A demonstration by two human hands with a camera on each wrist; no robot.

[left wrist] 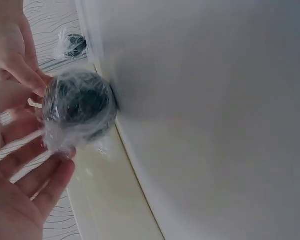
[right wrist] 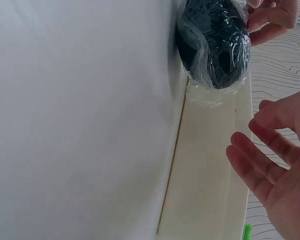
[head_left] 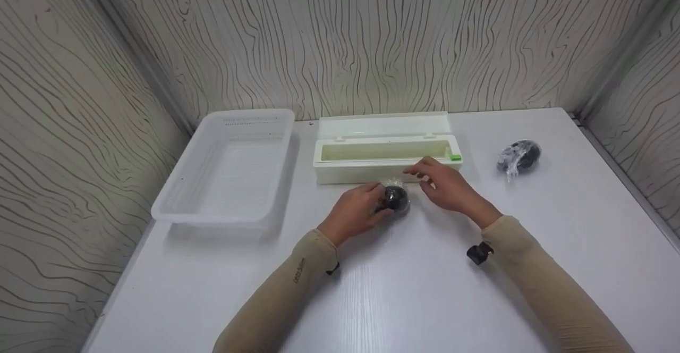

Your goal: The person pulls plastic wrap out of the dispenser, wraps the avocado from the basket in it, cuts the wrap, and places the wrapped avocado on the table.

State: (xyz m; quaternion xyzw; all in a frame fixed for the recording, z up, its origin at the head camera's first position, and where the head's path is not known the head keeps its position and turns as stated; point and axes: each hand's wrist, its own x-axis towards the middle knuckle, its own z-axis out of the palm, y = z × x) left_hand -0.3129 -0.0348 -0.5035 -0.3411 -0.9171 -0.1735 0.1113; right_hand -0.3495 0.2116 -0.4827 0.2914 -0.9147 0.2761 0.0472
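Note:
A dark, rounded object wrapped in clear plastic film (head_left: 396, 199) is on or just above the table, in front of a long white box (head_left: 366, 174). My left hand (head_left: 355, 210) grips it from the left, thumb at the near side and fingers at the far side. In the right wrist view the wrapped object (right wrist: 215, 47) looks oval, with film bunched around it. Just to its right, my right hand (head_left: 443, 185) hovers by the box's front with fingers loosely bent, holding nothing. Its fingertips (right wrist: 242, 142) are apart from the film.
The box's lid (head_left: 385, 126) stands raised at the back, and a green slider (head_left: 455, 157) sits at its right end. On the left is a white plastic basket (head_left: 273, 183). A second film-wrapped dark object (head_left: 523, 156) lies at the right. Patterned walls (head_left: 372, 39) enclose the table.

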